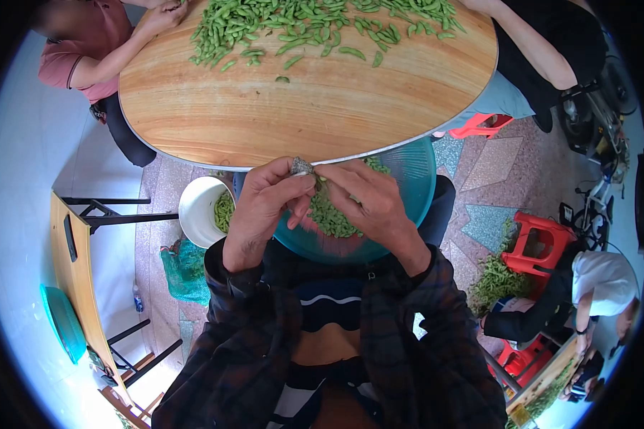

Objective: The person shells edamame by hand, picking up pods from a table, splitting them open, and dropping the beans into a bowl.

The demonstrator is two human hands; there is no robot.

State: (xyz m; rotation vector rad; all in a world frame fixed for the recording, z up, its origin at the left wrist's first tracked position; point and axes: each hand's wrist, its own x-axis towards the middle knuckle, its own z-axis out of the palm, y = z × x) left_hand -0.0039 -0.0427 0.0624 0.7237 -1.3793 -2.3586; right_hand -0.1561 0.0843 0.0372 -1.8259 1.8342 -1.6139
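Observation:
My left hand (268, 200) and my right hand (371, 204) meet at the fingertips over a teal basin (423, 168), just below the table's near edge. Both are closed in a pinch around a green edamame pod (321, 179), mostly hidden by the fingers. A grey patterned cover (300, 166) shows on a fingertip of my left hand. Inside the basin lies a heap of light green beans (329, 214), partly hidden by my hands. Left of my left hand stands a white bucket (197, 213) with green pods or husks in it.
Many edamame pods (265, 25) are spread over the far half of the wooden table (293, 121). People sit at its left and right. A green mesh bag (186, 272) lies below the bucket. Red stools (540, 239), plant stalks (501, 279) and another person are at right.

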